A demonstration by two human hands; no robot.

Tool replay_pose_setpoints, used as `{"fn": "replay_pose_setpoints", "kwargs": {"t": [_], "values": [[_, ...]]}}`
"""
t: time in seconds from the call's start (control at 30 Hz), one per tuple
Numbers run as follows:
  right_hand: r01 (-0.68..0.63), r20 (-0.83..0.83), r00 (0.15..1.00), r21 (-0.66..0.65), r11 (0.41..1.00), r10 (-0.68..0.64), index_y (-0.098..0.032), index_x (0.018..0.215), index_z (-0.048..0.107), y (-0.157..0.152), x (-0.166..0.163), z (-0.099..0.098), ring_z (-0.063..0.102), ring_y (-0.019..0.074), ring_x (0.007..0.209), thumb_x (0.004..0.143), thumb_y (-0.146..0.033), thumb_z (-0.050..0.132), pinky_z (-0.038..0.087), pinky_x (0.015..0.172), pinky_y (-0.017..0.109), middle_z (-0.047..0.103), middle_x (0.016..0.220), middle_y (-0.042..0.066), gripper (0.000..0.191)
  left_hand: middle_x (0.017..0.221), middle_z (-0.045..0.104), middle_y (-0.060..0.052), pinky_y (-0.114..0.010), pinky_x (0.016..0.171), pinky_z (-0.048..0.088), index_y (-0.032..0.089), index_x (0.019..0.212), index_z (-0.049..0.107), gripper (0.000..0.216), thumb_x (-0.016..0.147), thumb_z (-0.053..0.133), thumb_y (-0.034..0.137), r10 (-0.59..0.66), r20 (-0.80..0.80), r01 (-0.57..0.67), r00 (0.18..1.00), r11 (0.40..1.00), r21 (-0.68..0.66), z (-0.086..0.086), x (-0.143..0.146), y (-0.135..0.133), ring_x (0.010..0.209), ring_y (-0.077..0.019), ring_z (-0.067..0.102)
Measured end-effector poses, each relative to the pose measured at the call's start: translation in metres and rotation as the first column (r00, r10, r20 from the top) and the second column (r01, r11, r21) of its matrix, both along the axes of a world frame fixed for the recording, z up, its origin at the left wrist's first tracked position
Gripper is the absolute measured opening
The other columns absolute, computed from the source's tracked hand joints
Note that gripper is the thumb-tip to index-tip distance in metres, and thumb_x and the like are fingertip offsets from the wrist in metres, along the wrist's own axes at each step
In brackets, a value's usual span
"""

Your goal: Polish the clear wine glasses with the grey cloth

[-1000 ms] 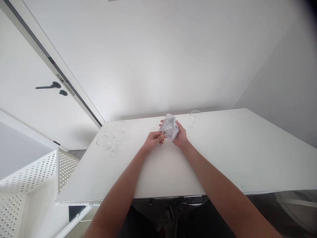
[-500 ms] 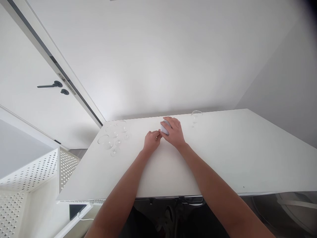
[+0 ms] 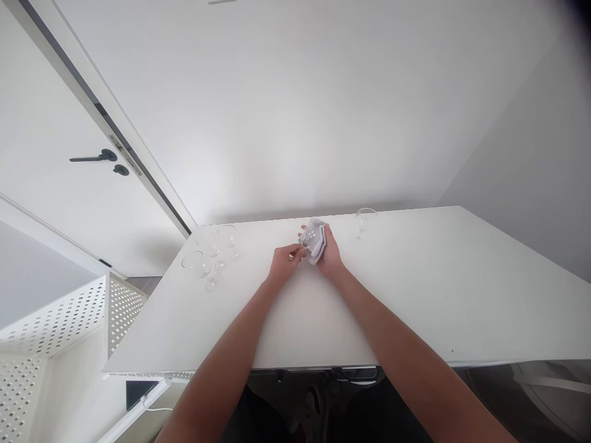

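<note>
Over the middle of the white table, a clear wine glass [image 3: 312,235] lies tilted against a folded pale grey cloth [image 3: 317,253]. My left hand [image 3: 287,261] pinches the glass low down, by its stem or base, with fingers closed. From the right, my right hand [image 3: 330,255] cups the cloth around the bowl; its thumb shows on the near side and fingertips peek out beyond the far side. Most of the stem is hidden by my left fingers. A single wine glass [image 3: 366,220] stands upright to the right of my hands.
Three wine glasses stand together at the table's left, the nearest glass [image 3: 197,264] close to the left edge. The white table [image 3: 415,289] meets a wall behind. A door handle [image 3: 95,157] and a perforated white panel [image 3: 124,307] are at left.
My right hand has turned from lying over the glass, palm down, to cupping it from the right side. The cloth and the glass bowl now show. My left hand stays nearly in place.
</note>
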State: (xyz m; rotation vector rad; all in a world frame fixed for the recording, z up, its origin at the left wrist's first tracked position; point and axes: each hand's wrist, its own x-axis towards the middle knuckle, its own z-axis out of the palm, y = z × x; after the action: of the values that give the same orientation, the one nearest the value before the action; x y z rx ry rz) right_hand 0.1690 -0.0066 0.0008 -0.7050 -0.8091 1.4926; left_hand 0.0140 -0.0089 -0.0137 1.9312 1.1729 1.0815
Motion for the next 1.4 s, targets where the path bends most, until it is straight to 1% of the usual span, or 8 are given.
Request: {"fn": "replay_pose_setpoints", "kwargs": {"t": [0.17, 0.27, 0.57, 0.8, 0.97, 1.1, 1.2, 1.4], "values": [[-0.091, 0.101, 0.990, -0.058, 0.994, 0.096, -0.022, 0.119, 0.068, -0.001, -0.007, -0.008, 0.069, 0.0286, 0.106, 0.091, -0.079, 0.044, 0.057, 0.087, 0.041, 0.072, 0.113, 0.012, 0.068, 0.088, 0.071, -0.006, -0.031, 0.071, 0.053, 0.021, 0.083, 0.075, 0.021, 0.087, 0.063, 0.037, 0.069, 0.121, -0.068, 0.990, 0.998, -0.006, -0.003, 0.000, 0.003, 0.081, -0.0191, 0.065], [-0.059, 0.281, 0.959, 0.069, 0.996, 0.037, -0.025, 0.121, 0.067, -0.003, -0.008, -0.011, 0.066, 0.0258, 0.111, 0.092, -0.075, 0.049, 0.054, 0.092, 0.037, 0.070, 0.119, 0.009, 0.060, 0.085, 0.072, -0.005, -0.035, 0.079, 0.054, 0.020, 0.082, 0.073, 0.013, 0.083, 0.065, 0.030, 0.095, 0.158, -0.094, 0.983, 0.995, -0.019, -0.003, -0.001, 0.004, 0.082, -0.0202, 0.067], [-0.085, 0.654, 0.750, 0.245, 0.966, -0.100, -0.024, 0.113, 0.062, 0.000, 0.002, -0.012, 0.058, 0.0191, 0.084, 0.087, -0.063, 0.064, 0.045, 0.068, 0.030, 0.066, 0.098, 0.003, 0.047, 0.076, 0.073, -0.001, -0.035, 0.076, 0.051, 0.024, 0.106, 0.065, 0.023, 0.085, 0.068, 0.031, 0.129, 0.236, -0.097, 0.963, 0.985, -0.141, 0.004, -0.006, 0.000, 0.071, -0.0184, 0.067], [-0.098, 0.605, 0.794, 0.221, 0.970, -0.058, -0.022, 0.109, 0.061, 0.000, 0.000, -0.013, 0.063, 0.0194, 0.080, 0.084, -0.057, 0.071, 0.049, 0.069, 0.032, 0.068, 0.094, 0.004, 0.044, 0.081, 0.070, -0.002, -0.037, 0.082, 0.052, 0.022, 0.106, 0.066, 0.034, 0.080, 0.077, 0.039, 0.107, 0.406, -0.046, 0.907, 0.986, -0.158, 0.005, -0.007, 0.001, 0.074, -0.0181, 0.067], [-0.204, 0.452, 0.880, 0.075, 0.976, 0.149, -0.020, 0.099, 0.064, -0.003, 0.001, -0.007, 0.064, 0.0179, 0.070, 0.083, -0.062, 0.071, 0.051, 0.065, 0.033, 0.068, 0.094, 0.007, 0.046, 0.102, 0.068, -0.005, -0.036, 0.087, 0.051, 0.024, 0.117, 0.065, 0.041, 0.084, 0.073, 0.048, 0.158, 0.523, -0.050, 0.838, 0.975, -0.215, 0.007, -0.008, 0.002, 0.095, -0.0198, 0.065], [-0.394, 0.354, 0.860, 0.002, 0.919, 0.367, -0.016, 0.094, 0.068, -0.007, 0.003, -0.001, 0.063, 0.0178, 0.069, 0.083, -0.064, 0.072, 0.053, 0.070, 0.034, 0.069, 0.087, 0.008, 0.049, 0.118, 0.070, -0.013, -0.044, 0.082, 0.056, 0.022, 0.127, 0.064, 0.059, 0.082, 0.073, 0.059, 0.062, 0.613, 0.138, 0.788, 0.952, -0.274, 0.011, -0.009, 0.001, 0.092, -0.0249, 0.067], [-0.487, 0.341, 0.818, -0.019, 0.873, 0.464, -0.016, 0.093, 0.068, -0.009, 0.004, 0.001, 0.065, 0.0195, 0.073, 0.085, -0.067, 0.068, 0.054, 0.074, 0.036, 0.069, 0.086, 0.009, 0.051, 0.127, 0.069, -0.016, -0.048, 0.088, 0.056, 0.021, 0.128, 0.064, 0.064, 0.078, 0.079, 0.057, 0.059, 0.650, 0.146, 0.757, 0.956, -0.256, 0.012, -0.009, 0.001, 0.101, -0.0287, 0.069], [-0.219, 0.727, 0.686, 0.162, 0.962, 0.034, -0.023, 0.101, 0.065, -0.011, 0.000, -0.007, 0.064, 0.0209, 0.076, 0.081, -0.061, 0.074, 0.053, 0.070, 0.035, 0.071, 0.088, 0.005, 0.044, 0.131, 0.068, -0.013, -0.044, 0.107, 0.048, 0.022, 0.126, 0.065, 0.057, 0.078, 0.083, 0.047, 0.123, 0.656, 0.022, 0.745, 0.978, -0.207, 0.011, -0.010, 0.003, 0.127, -0.0284, 0.060]]}}
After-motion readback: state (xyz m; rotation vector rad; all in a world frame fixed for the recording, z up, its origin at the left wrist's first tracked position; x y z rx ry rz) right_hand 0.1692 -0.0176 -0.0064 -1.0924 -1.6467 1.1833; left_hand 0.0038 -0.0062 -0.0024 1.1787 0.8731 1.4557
